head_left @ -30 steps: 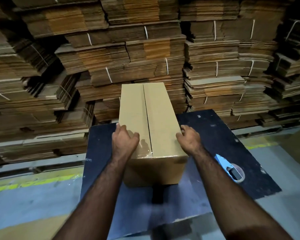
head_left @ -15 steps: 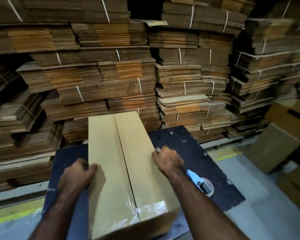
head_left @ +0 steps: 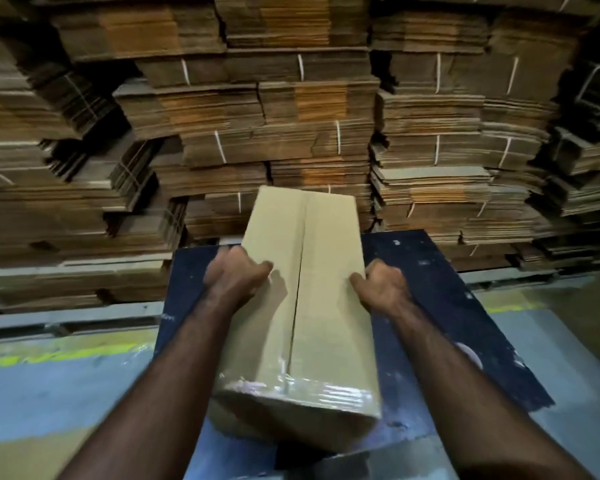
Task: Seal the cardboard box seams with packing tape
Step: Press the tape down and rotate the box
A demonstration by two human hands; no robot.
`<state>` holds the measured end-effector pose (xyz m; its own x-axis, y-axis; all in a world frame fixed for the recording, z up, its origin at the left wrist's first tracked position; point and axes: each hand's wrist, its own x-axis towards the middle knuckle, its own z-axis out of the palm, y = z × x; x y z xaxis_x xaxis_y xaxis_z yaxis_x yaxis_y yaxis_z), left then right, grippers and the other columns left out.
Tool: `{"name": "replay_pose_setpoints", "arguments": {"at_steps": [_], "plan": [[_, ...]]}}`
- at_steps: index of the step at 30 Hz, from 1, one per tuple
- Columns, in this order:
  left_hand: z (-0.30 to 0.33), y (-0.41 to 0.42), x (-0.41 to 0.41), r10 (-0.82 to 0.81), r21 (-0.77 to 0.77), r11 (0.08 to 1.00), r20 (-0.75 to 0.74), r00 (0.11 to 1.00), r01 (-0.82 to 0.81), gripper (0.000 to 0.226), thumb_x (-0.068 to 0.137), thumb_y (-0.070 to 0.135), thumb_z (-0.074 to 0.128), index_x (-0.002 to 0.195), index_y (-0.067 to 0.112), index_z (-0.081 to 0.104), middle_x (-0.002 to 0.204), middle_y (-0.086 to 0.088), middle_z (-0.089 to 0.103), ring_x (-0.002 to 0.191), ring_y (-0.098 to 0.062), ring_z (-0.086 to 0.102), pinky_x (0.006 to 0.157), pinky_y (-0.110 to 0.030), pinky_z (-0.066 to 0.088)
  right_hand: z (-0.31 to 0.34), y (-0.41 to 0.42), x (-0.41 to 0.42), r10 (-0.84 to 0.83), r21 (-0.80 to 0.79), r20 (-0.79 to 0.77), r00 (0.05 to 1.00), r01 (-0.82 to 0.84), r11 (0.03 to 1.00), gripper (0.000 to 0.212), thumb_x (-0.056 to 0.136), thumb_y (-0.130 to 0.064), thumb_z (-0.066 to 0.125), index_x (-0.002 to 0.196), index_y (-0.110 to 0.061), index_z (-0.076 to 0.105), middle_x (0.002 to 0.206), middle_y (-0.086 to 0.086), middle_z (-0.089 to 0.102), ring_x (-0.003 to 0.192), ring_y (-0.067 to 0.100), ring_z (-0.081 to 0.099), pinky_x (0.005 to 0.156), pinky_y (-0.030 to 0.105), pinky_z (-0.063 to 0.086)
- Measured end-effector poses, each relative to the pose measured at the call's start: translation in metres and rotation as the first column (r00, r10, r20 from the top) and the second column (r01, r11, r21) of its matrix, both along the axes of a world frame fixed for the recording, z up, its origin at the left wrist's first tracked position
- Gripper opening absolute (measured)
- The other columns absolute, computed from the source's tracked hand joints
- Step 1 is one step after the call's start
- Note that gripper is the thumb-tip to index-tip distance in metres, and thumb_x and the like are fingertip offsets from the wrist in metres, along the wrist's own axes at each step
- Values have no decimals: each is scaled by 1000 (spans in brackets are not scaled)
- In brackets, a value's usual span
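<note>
Apparently both hands' fingers (head_left: 359, 282) grip the box (head_left: 305, 306) sides.

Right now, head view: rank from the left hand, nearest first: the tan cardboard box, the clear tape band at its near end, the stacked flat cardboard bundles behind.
1. Tan cardboard box: gripped at its left edge by the left hand.
2. Clear tape band: across the box's near end, toward the person.
3. Stacked flat cardboard bundles: farthest, behind the dark blue table.
</note>
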<state>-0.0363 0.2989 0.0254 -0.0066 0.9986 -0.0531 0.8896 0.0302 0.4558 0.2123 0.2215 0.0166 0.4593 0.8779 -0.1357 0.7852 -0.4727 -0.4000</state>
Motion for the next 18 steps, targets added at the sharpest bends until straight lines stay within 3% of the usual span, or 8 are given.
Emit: {"name": "replay_pose_setpoints", "arguments": {"at_steps": [4, 9, 13, 16, 18], "plan": [[19, 45, 25, -141, -40, 990, -161, 977, 136, 75, 75, 74, 57, 121, 15, 64, 125, -10, 56, 113, -30, 52, 93, -47, 41, 4, -29, -16, 17, 4, -45, 999, -17, 1000, 41, 92, -37, 51, 104, -1, 67, 110, 20, 67, 106, 38, 61, 82, 32, 47], [21, 66, 80, -404, -73, 914, -266, 875, 400, 83, 79, 72, 54, 143, 19, 46, 153, -9, 38, 141, -30, 32, 109, -70, 18, 0, -65, -63, 160, -47, -105, 982, -165, 985, 26, 91, -36, 55, 94, -13, 68, 99, 9, 72, 99, 28, 63, 77, 27, 46], [4, 46, 89, -531, -105, 847, -187, 826, 521, 70, 89, 62, 52, 145, 22, 43, 161, -1, 28, 146, -24, 26, 114, -61, 19, 17, -38, -45, 202, -79, -63, 977, -206, 975, 30, 83, -39, 58, 67, -13, 62, 70, 4, 67, 74, 26, 63, 60, 25, 39], [0, 26, 70, -481, -11, 876, -86, 872, 482, 68, 92, 57, 51, 149, 22, 39, 163, 0, 26, 147, -23, 25, 117, -56, 19, 31, -1, -22, 188, -22, -28, 982, -189, 982, 28, 82, -41, 59, 73, -16, 67, 70, 0, 66, 70, 21, 63, 60, 27, 46], [0, 8, 53, -360, 95, 929, -6, 933, 359, 61, 94, 51, 53, 147, 22, 43, 157, 0, 34, 143, -21, 29, 116, -52, 23, 35, 34, -16, 204, 68, 18, 979, -204, 976, 21, 83, -41, 60, 81, -20, 66, 77, -2, 66, 76, 20, 62, 63, 27, 46]]}}
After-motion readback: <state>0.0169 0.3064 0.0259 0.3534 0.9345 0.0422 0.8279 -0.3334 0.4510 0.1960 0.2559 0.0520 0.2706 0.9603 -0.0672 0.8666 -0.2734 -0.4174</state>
